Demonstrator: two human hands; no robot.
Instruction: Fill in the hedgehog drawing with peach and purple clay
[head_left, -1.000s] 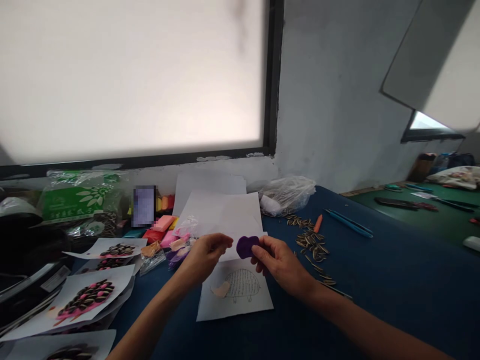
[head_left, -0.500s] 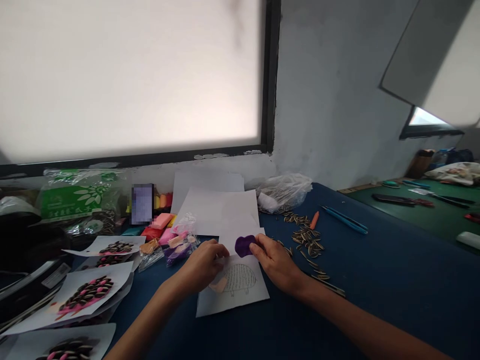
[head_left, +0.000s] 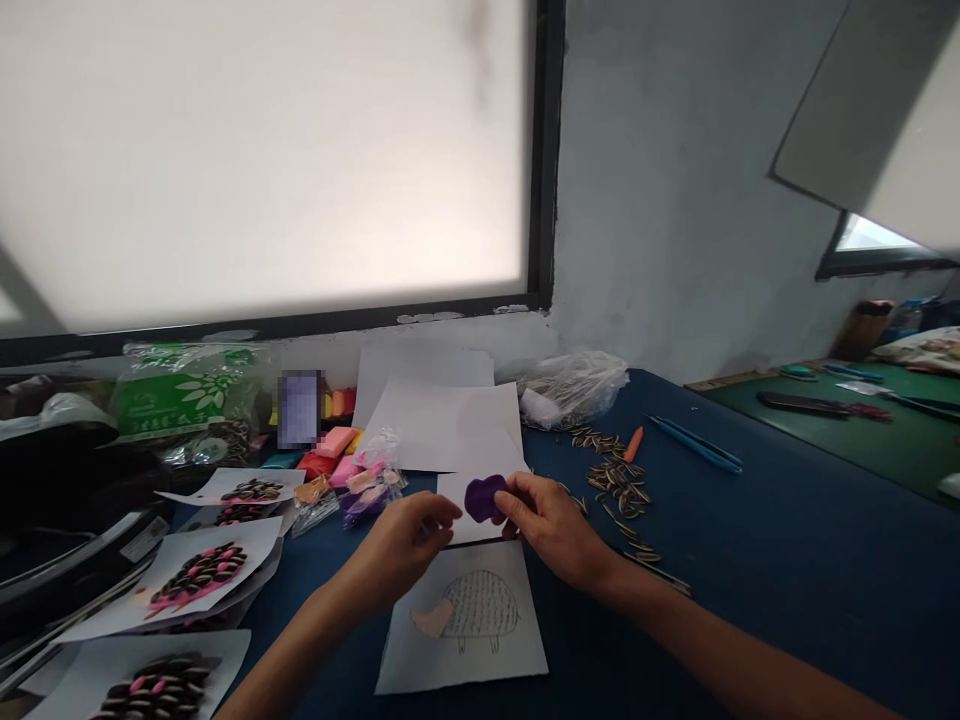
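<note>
My right hand (head_left: 549,522) pinches a thin, flattened piece of purple modelling clay (head_left: 484,498) by its right edge, holding it up above the papers. Just left of the clay is my left hand (head_left: 409,545), its thumb and fingers apart with nothing between them. Below both hands lies a white sheet with a drawing (head_left: 480,605) of a round-bodied animal with short legs. Its body is filled with small pencil marks, and a peach clay shape (head_left: 433,618) covers the head at the left.
Printed pictures (head_left: 217,565) of seed-covered figures lie at left, near packets of coloured clay (head_left: 367,478). White paper (head_left: 450,420) lies behind. Sunflower seeds (head_left: 619,487), an orange stick (head_left: 634,443), blue tweezers (head_left: 697,443) and a clear plastic bag (head_left: 581,385) are at right.
The drawing sheet now lies lower, nearer to me, and my left hand no longer overlaps it. The purple clay has turned slightly and shifted a little left in my right hand.
</note>
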